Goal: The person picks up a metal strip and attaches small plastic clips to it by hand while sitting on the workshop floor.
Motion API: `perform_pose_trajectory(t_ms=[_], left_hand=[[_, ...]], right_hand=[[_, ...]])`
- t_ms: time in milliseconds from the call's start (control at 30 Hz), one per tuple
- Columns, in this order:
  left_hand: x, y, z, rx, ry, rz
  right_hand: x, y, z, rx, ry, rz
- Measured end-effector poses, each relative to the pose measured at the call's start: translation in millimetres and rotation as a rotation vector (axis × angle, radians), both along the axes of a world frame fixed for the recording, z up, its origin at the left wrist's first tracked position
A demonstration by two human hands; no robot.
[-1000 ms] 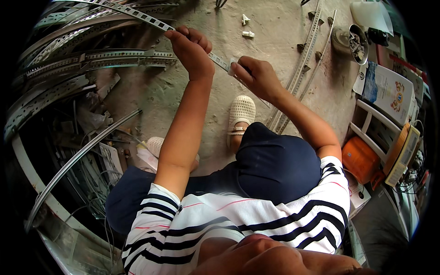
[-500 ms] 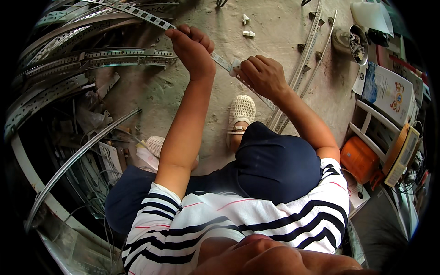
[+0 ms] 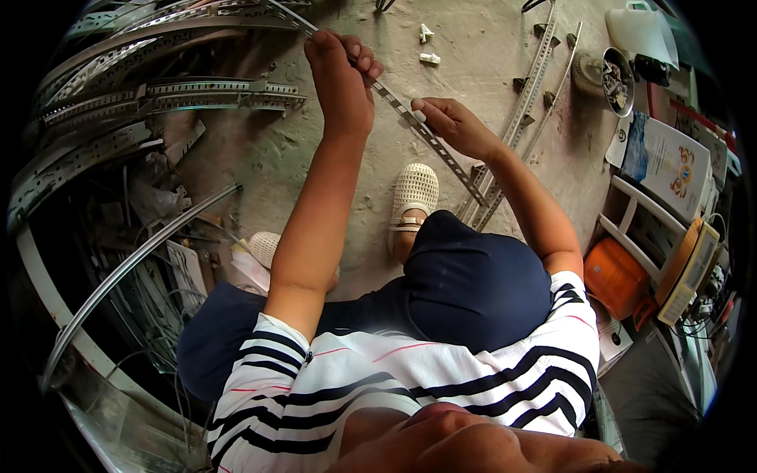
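Note:
My left hand (image 3: 343, 75) is closed around a long slotted metal rail (image 3: 434, 142). The rail runs diagonally from the top of the view, through that fist, down to the floor rails beside my knee. My right hand (image 3: 465, 130) is just right of the rail, its thumb and fingers drawn together at a small white plastic piece (image 3: 419, 115). That piece lies at the rail's edge; whether it is fixed to the rail cannot be made out. Two similar white plastic pieces (image 3: 426, 33) lie on the floor beyond my hands.
Rails with dark brackets (image 3: 524, 102) lie on the concrete floor at the right. Stacked perforated metal rails (image 3: 205, 96) fill the far left. A metal pot (image 3: 617, 83), a white jug (image 3: 643, 35) and an orange container (image 3: 617, 277) stand at the right. A curved metal strip (image 3: 134, 276) rises at the left.
The rail has turned, from its broad face with square holes to a narrower slotted face. My left hand has shifted slightly right and up; my right hand's fingers have loosened and spread somewhat.

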State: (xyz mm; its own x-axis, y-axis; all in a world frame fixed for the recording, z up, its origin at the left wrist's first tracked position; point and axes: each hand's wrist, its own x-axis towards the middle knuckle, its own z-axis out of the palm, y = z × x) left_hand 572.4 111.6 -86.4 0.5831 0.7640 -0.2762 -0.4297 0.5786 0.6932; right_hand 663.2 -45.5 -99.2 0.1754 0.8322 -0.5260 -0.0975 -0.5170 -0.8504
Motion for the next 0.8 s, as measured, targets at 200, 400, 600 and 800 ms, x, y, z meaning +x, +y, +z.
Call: perform_pose_trajectory(t_ms=[200, 400, 600, 800], left_hand=[[-0.1, -0.8, -4.3, -0.013, 0.079, 0.027], [1.9, -1.9, -4.6, -0.009, 0.135, 0.045], [5.0, -4.5, -0.2, 0.006, 0.193, 0.052], [4.7, -7.7, 2.5, 0.058, 0.224, 0.031]], right_hand=[[-7.5, 0.8, -4.5, -0.02, 0.236, 0.06], [-10.5, 2.2, -7.5, 0.004, 0.301, 0.062], [-19.6, -2.0, -24.1, 0.083, 0.202, 0.001], [-24.4, -0.3, -16.4, 0.101, 0.231, 0.011]])
